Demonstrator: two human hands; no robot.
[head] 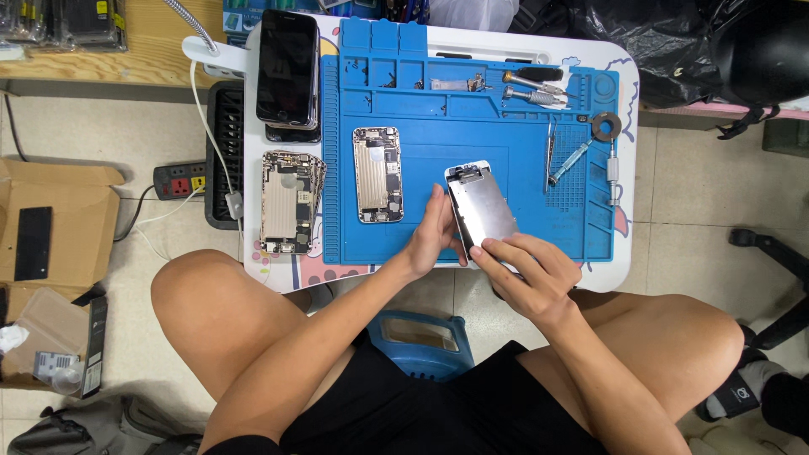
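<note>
Both my hands hold a detached phone screen panel [480, 206], its silver metal back facing up, tilted over the blue repair mat [421, 109]. My left hand [434, 236] grips its left edge with the fingers upright. My right hand [531, 270] pinches its lower right corner. To the left on the mat lies an opened phone body [377, 174] with its inner parts showing.
A stack of opened phone housings [289, 200] and a pile of dark-screened phones [288, 72] rest on the white table's left side. Screwdrivers [539, 88], tweezers [550, 152] and a small round ring [605, 126] lie at the mat's right. A power strip [179, 179] and cardboard box [59, 223] sit on the floor.
</note>
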